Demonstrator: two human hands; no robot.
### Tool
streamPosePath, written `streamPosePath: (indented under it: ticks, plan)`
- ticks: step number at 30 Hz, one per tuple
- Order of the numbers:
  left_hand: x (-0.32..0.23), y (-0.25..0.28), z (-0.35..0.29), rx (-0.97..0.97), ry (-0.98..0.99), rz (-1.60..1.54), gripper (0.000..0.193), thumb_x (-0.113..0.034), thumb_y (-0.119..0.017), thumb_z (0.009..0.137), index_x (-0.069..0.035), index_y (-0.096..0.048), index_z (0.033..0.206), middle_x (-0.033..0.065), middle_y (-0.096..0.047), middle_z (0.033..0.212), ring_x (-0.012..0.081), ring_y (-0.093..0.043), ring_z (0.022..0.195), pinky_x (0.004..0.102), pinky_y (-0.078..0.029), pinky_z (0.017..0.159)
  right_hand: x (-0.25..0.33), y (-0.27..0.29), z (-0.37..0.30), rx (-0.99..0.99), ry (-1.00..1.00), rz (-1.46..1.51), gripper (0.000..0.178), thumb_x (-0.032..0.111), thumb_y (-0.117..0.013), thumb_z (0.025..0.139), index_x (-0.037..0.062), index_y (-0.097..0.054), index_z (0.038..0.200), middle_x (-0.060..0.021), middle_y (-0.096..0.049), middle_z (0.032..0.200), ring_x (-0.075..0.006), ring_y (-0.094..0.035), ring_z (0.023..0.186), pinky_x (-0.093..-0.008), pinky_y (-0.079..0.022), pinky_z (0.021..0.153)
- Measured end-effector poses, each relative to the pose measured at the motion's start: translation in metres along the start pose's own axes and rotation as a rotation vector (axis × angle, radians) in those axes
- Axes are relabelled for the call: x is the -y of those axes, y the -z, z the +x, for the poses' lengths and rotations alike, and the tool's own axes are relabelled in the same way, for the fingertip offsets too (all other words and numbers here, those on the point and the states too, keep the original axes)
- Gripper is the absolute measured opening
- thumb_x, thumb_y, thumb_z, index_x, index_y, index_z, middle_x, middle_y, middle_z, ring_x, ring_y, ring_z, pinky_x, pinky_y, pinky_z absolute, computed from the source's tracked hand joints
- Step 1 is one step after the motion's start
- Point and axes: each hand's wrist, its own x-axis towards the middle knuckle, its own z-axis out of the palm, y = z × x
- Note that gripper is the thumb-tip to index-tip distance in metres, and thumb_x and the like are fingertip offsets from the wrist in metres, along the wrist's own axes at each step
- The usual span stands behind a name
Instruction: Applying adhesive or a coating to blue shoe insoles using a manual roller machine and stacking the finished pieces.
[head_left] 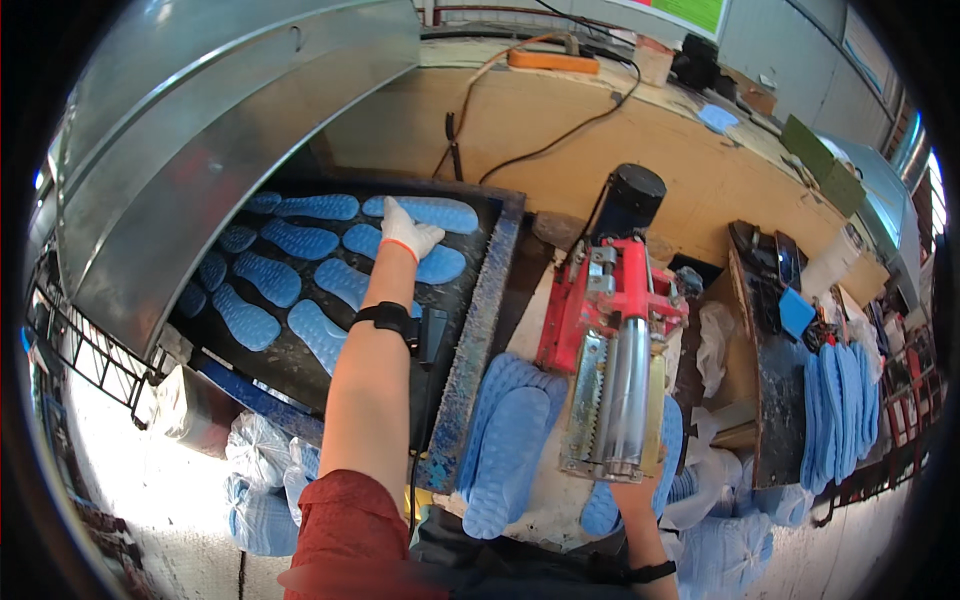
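Note:
My left hand (408,232), in a white glove, reaches over a dark conveyor bed and rests on the blue insoles at its far right. Its thumb and a finger are spread apart. The upper insole (445,214) runs beneath the fingers; another insole (440,266) lies just nearer. My right hand (632,494) is at the near end of a red machine with metal rollers (625,400), whose frame hides its fingers. Beside that hand a blue insole (600,510) shows partly under the machine. To the machine's left lies a stack of blue insoles (508,450).
Several insoles lie in rows on the conveyor bed (385,290), below a sheet-metal hood (240,130). Its raised blue-stained edge (480,320) stands between my hands. More insoles (840,415) stand at the right by a dark board. Bagged insoles (262,500) sit on the floor. Cables hang behind.

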Motion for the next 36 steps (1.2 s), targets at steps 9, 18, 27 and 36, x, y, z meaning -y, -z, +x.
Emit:
streamPosePath:
  ticks: [9,18,27,36]
  plan:
    - [0.105,0.019,-0.186,0.515,-0.298,0.826,0.046,-0.028,-0.055,0.095,-0.002,-0.047,0.132,0.0145,-0.054,0.126,0.0228,-0.059,0.108,0.0362,-0.049,0.091,0.009,0.024,0.016,-0.009,-0.060,0.098,0.048,0.016,-0.065,0.077,0.0016,-0.055,0.122,-0.0204,-0.050,0.118,-0.0401,-0.048,0.102,-0.0462,-0.042,0.088]
    - [0.210,0.129,-0.247,0.311,-0.946,2.251,0.074,-0.025,-0.069,0.079,-0.006,-0.032,0.140,0.0193,-0.052,0.107,0.0379,-0.054,0.101,0.0468,-0.049,0.081,0.017,0.026,0.014,0.008,-0.105,0.125,0.069,0.010,-0.076,0.068,0.0016,-0.048,0.131,-0.0177,-0.050,0.119,-0.0375,-0.049,0.105,-0.0447,-0.044,0.089]
    - [0.208,0.101,-0.241,0.527,-0.684,1.690,0.042,-0.009,-0.065,0.084,-0.005,-0.052,0.123,0.0176,-0.064,0.108,0.0287,-0.062,0.098,0.0390,-0.050,0.083,0.009,0.031,0.013,-0.068,-0.146,0.147,0.074,0.009,-0.077,0.066,0.0041,-0.046,0.132,-0.0173,-0.050,0.121,-0.0364,-0.049,0.107,-0.0436,-0.045,0.089]
    - [0.268,0.188,-0.118,0.710,-1.713,1.866,0.035,-0.048,-0.062,0.081,-0.014,-0.061,0.080,0.0009,-0.060,0.072,0.0181,-0.057,0.071,0.0391,-0.047,0.080,0.021,0.025,0.003,-0.051,-0.123,0.103,0.074,0.015,-0.077,0.065,0.0034,-0.046,0.132,-0.0152,-0.050,0.120,-0.0345,-0.050,0.107,-0.0418,-0.046,0.090]
